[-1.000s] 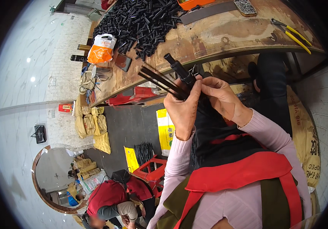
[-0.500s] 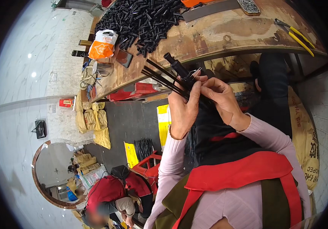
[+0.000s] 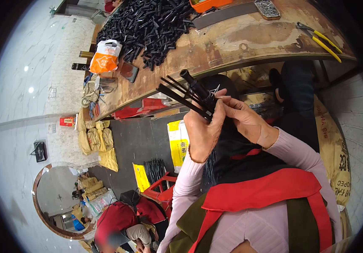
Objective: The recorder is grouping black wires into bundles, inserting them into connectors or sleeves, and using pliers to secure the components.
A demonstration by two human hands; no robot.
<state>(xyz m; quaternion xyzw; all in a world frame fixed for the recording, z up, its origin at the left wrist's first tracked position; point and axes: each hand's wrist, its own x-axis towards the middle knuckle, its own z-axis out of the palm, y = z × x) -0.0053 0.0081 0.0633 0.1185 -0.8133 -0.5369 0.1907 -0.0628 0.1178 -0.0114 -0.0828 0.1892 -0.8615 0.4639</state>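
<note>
My left hand (image 3: 202,137) is closed around a black tubular part (image 3: 195,83) with a wider collar and several thin black rods (image 3: 177,96) that fan out toward the upper left. Close against it, my right hand (image 3: 246,118) is pinched at the collar end of the tube. A few thin, light-coloured metal pins (image 3: 216,91) stick out beside the fingertips there. What lies right between the right thumb and fingers is too small to make out. Both hands are over my lap, just short of the bench edge.
The worn wooden bench (image 3: 223,40) holds a heap of black tubular pieces (image 3: 147,29), yellow-handled pliers (image 3: 322,41), a tin of small metal bits (image 3: 268,9), an orange tray (image 3: 210,4) and a plastic bag (image 3: 105,56). A person in red (image 3: 116,221) works at lower left, by a red stool (image 3: 160,189).
The view has shifted slightly, so the bench and room sit a little further left. The rods in my left hand have tilted and spread somewhat; both hands keep their grip at the collar.
</note>
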